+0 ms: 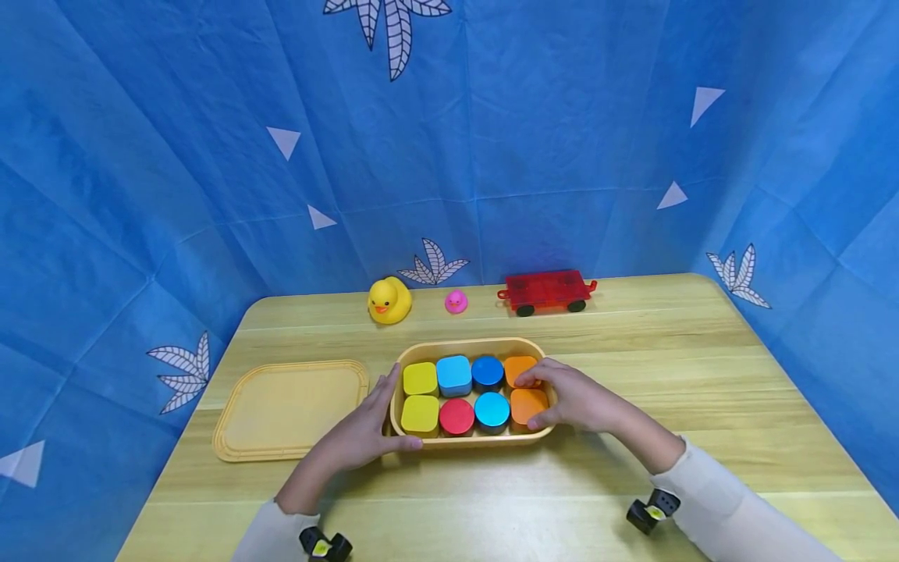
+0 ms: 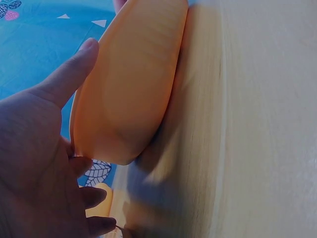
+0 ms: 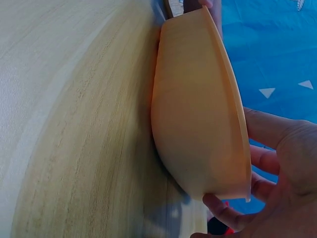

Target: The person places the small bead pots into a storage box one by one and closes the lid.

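Note:
An oblong tan plastic box (image 1: 470, 442) sits in the middle of the wooden table, packed with two rows of coloured blocks. Yellow blocks (image 1: 421, 414) fill its left end, and orange blocks (image 1: 529, 406) its right end. Between them are a red round block (image 1: 456, 416) and several blue ones (image 1: 492, 410). My left hand (image 1: 354, 437) holds the box's left end, thumb along the front rim and fingers round the end wall. At the other end my right hand (image 1: 579, 400) grips the rim, thumb and index finger reaching over it at the orange blocks, other fingers outside.
To the left lies a flat tan lid (image 1: 295, 410) with a raised border. Along the table's back edge stand a yellow rubber duck (image 1: 389, 300), a small pink duck (image 1: 456, 302) and a red toy wagon (image 1: 547, 291). A blue patterned cloth (image 1: 492, 140) hangs behind.

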The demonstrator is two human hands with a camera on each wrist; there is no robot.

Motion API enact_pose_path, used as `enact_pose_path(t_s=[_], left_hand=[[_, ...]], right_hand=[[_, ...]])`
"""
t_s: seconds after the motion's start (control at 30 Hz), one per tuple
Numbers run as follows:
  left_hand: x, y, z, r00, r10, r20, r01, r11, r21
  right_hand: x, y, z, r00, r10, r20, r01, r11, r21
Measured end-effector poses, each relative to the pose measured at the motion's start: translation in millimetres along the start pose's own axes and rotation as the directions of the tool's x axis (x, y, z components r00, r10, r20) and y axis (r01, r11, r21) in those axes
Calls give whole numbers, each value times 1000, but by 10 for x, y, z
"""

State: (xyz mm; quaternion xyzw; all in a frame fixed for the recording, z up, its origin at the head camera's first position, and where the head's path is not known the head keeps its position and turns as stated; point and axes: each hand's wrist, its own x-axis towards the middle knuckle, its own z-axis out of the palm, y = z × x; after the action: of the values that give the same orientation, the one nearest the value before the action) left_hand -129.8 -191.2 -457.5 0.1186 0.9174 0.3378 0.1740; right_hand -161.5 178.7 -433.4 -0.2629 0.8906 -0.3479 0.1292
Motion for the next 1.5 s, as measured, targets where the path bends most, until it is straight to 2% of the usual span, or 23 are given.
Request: enact_pose_path(t_s=[0.3, 0.47, 0.67, 0.8, 0.9, 1.2, 1.4, 1.5], left_hand=[[15, 7, -5, 1000, -6, 2, 6, 1000, 17], [14, 6, -17, 1000, -10, 8, 9, 999, 31], [6, 11, -27, 1000, -2, 3, 2, 999, 50], [14, 21, -29, 1000, -12, 4, 12, 999, 40], [17, 26, -31, 1000, -18, 7, 18, 999, 33], [5, 59, -75, 1000, -9, 22, 8, 999, 42], [-21, 76, -111, 999, 7, 38, -9, 998, 56], [-57, 68, -148, 1000, 12, 26, -14, 998, 63]], right_hand=[[-49, -29, 23, 999, -17, -52, 17, 1000, 0], [-95, -100, 71, 995, 28, -98, -28, 1000, -3], [-159, -221, 152, 977, 80, -198, -96, 993, -73], [-168, -295, 204, 962, 79, -261, -115, 985, -125], [-161, -349, 240, 956, 67, -287, -108, 986, -128], [-53, -590, 353, 968, 16, -249, -27, 999, -44], [71, -818, 476, 982, 27, -189, -21, 999, 35], [142, -907, 542, 985, 12, -170, -1, 998, 61]])
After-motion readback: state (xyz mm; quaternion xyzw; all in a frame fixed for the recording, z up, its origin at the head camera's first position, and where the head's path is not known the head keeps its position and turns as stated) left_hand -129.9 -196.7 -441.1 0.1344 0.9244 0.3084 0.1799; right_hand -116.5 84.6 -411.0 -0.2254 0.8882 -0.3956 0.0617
